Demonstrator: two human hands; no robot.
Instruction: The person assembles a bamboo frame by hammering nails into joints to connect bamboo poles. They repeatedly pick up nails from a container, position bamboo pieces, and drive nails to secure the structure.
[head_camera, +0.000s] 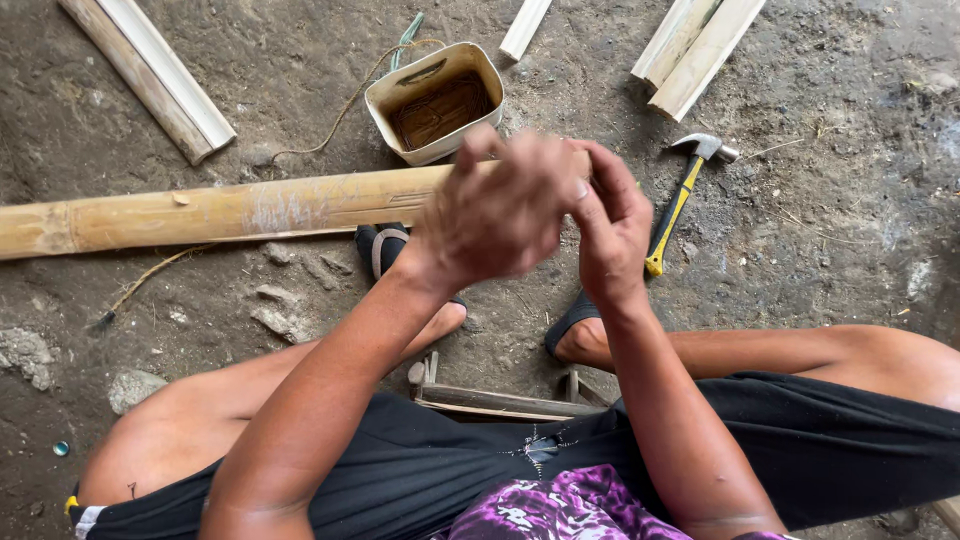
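A long bamboo pole (220, 212) lies across the dirt floor (830, 230), its near end hidden behind the left hand (495, 215). That blurred hand presses against the right hand (610, 225); I cannot tell whether either grip holds anything. Right of them lies a yellow-handled hammer (680, 200).

Soft, even daylight is falling on the dirt ground (800, 260) in front of me, casting only faint shadows. My left hand (495, 215) is smearing with motion blur, while my right hand (612, 225) and the hammer (685, 195) are staying fairly sharp. No glare is showing.
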